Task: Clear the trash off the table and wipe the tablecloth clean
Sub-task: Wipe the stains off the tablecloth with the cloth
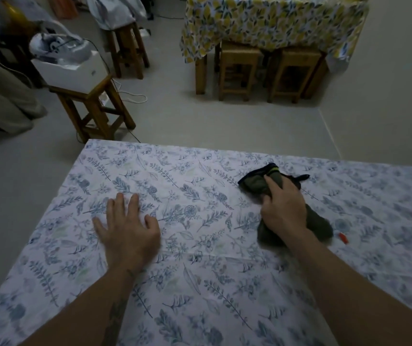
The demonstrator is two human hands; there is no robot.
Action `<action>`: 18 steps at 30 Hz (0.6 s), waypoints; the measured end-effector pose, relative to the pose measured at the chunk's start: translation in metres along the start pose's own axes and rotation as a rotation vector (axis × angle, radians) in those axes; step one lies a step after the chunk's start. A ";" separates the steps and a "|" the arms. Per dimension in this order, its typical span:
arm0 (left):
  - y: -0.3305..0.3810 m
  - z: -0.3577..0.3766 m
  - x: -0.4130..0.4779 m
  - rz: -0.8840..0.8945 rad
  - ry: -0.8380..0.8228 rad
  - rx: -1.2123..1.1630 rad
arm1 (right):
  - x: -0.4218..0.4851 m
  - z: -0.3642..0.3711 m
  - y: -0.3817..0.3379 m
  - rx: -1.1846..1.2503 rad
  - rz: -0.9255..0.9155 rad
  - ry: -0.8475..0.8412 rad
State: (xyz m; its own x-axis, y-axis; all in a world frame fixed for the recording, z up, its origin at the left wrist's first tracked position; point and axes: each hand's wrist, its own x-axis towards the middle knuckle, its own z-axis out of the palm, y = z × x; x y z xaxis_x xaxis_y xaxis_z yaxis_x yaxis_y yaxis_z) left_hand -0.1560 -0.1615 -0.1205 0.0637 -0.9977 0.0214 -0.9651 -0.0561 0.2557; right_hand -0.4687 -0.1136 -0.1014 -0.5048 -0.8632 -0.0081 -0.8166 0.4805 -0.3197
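Head cam looking down: right hand (pixel 283 208) is clamped on a dark green rag (pixel 257 184) pressed to the floral tablecloth (pixel 200 283) — left hand (pixel 127 229) lies flat, fingers spread, holding nothing. Small red scrap (pixel 343 238) sits just beside the rag.

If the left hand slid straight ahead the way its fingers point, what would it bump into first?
Probably nothing. The left hand lies flat and open on the tablecloth, fingers pointing toward the far edge. Only bare cloth shows ahead, then the drop to the floor. The dark rag under the right hand sits well off to the side.
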 end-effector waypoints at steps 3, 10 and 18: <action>0.001 0.001 0.000 0.003 0.005 0.016 | -0.021 0.005 -0.026 0.087 -0.007 -0.002; 0.001 0.002 -0.001 0.011 0.032 0.026 | -0.043 0.038 -0.122 0.166 -0.499 -0.138; 0.000 0.001 -0.002 -0.001 0.043 0.000 | 0.051 0.027 -0.095 0.100 -0.226 -0.050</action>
State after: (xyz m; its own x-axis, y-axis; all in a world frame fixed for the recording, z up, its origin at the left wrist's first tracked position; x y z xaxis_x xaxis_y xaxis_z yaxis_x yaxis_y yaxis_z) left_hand -0.1561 -0.1597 -0.1211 0.0759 -0.9952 0.0624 -0.9650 -0.0575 0.2560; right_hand -0.4096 -0.2075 -0.0975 -0.2957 -0.9549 0.0281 -0.8743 0.2586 -0.4107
